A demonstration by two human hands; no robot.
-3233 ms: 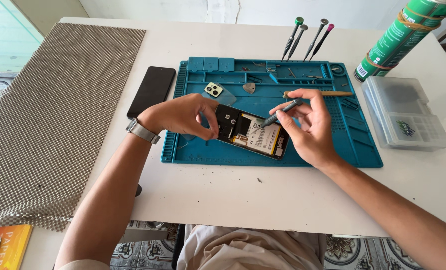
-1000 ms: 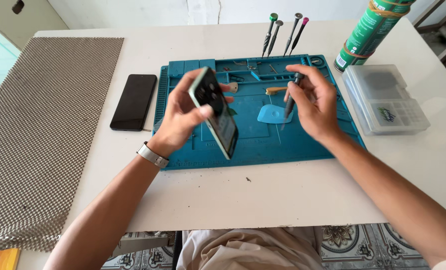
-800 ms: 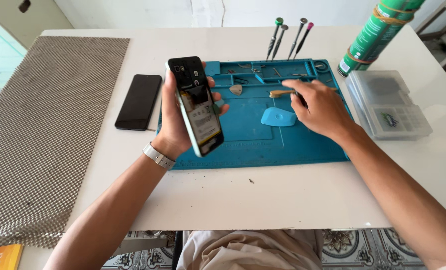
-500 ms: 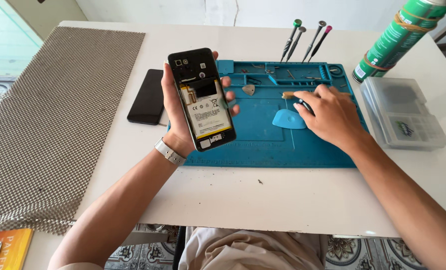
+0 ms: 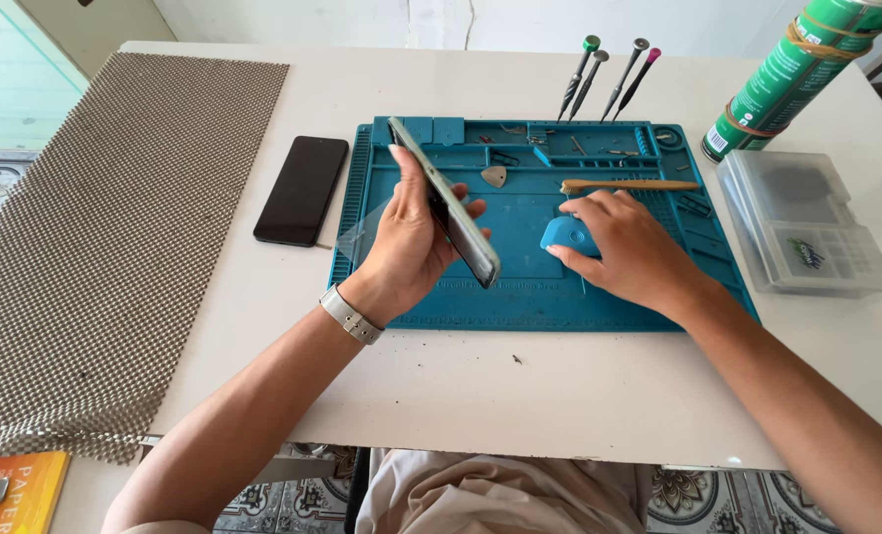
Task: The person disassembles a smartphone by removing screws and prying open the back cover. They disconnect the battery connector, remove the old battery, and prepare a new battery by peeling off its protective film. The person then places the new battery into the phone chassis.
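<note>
Tilting phone [image 5: 448,210] in left grip [image 5: 408,247]

Teal-blue rubber work mat [image 5: 520,297] — light blue rounded pick [image 5: 567,234] on it. Black glass-faced phone [image 5: 302,190]; grey-beige woven mesh mat [image 5: 115,237]; green spray can [image 5: 787,74] — white table [image 5: 411,386].

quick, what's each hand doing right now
Left hand: closed around the phone, held on edge above the blue mat.
Right hand: fingers on the blue pick.
</note>
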